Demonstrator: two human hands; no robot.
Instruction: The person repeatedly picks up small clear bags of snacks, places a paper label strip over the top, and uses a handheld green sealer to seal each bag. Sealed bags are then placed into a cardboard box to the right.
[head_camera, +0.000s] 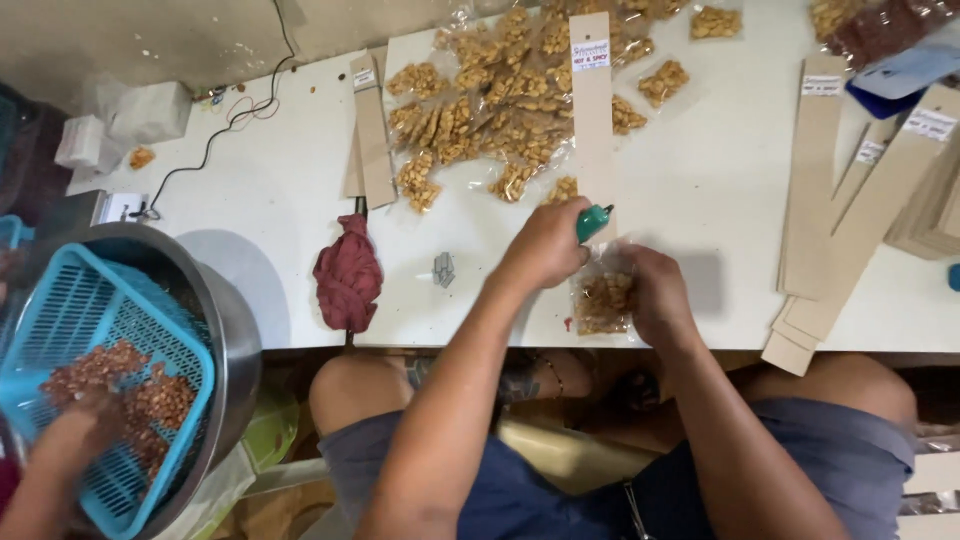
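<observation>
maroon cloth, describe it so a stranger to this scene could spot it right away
Start at the white table and follow its near edge. The maroon cloth lies bunched there, between the steel bowl and the left hand. It is the only dark red, soft thing among tan card strips.

The desk (300, 220) looks like smooth, matt white laminate. The peanut packets (500, 90) are clear glossy plastic film, crinkly and catching the light. The backing strips (592, 110) are plain matt brown cardboard with white paper labels. The stapler (593, 222) is shiny teal plastic, the rag (347, 275) soft maroon cloth, the bowl (235, 340) brushed metal, and the basket (120, 310) blue perforated plastic.
</observation>
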